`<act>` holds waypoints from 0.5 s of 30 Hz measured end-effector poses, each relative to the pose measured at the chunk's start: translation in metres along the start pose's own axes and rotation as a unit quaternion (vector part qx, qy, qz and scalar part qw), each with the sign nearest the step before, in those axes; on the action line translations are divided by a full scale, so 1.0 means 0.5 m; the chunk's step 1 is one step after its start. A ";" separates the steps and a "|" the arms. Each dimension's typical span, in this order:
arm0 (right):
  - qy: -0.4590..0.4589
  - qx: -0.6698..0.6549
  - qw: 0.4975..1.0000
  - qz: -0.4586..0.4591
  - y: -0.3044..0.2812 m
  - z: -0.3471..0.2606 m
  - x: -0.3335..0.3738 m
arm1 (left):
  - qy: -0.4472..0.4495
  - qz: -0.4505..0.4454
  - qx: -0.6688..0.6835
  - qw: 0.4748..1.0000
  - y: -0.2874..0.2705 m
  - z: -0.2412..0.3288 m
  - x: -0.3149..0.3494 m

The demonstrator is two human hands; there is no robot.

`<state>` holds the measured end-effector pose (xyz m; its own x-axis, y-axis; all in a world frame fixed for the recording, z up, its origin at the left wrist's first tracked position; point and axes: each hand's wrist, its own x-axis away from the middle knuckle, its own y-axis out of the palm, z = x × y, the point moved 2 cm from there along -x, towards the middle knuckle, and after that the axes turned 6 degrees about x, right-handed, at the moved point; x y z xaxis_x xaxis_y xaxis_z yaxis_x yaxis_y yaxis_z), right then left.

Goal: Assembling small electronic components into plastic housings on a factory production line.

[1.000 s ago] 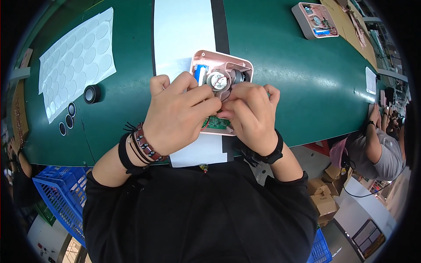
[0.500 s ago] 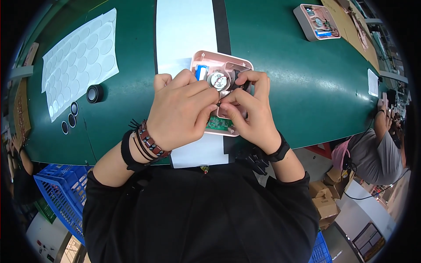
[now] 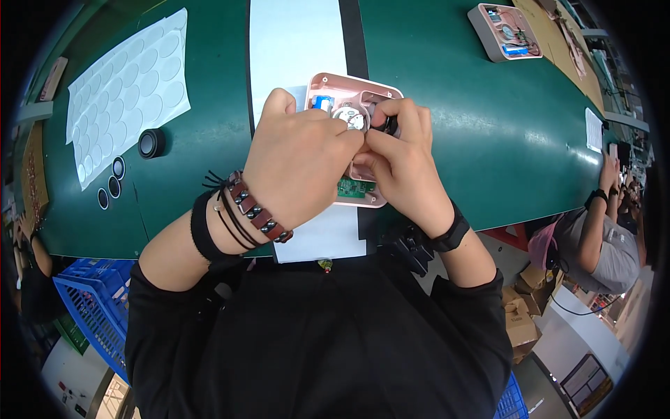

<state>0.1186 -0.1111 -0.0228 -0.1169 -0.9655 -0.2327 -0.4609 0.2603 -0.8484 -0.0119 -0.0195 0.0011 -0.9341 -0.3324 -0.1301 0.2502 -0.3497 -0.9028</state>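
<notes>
Right under both hands, on the white strip running down the green bench, a pink shell is lying open side up. The left hand is curling over its near-left part with the fingers closed down onto the insides, and the right hand is pinching something small and dark just right of the round silver disc sitting in the middle of the shell. Can't tell exactly what that dark bit is, the fingers are covering most of it. A green board is peeking out just below where the two thumbs are meeting, and a blue part is showing just above the left knuckles.

My take on doing this bit well: the left hand should be pinning the shell flat so it isn't sliding on the strip, while the right is doing the fine work with just the fingertips. Going gently looks wise, since the board and disc are sitting right next to the pinch and a slip could knock either one.

Well off to the left of the grip, a black ring and a sheet of round pads are lying on the bench. Far up and right, a second shell is sitting by itself.
</notes>
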 end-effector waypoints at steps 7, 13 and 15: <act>-0.008 -0.001 0.994 0.107 -0.035 -0.036 0.055 | -0.029 0.148 -0.016 0.988 -0.045 0.006 0.043; -0.050 0.124 0.990 0.036 -0.032 -0.028 0.123 | 0.042 0.033 0.135 0.989 -0.058 0.041 0.116; 0.008 0.159 0.985 0.070 -0.067 0.007 0.116 | 0.066 -0.043 0.121 0.990 -0.023 0.037 0.128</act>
<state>0.1304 -0.1755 -0.0094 -0.1753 -0.9195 -0.3518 -0.1408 0.3771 -0.9154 -0.0700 -0.0530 0.0105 -0.9758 -0.1806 -0.1235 0.2067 -0.5761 -0.7908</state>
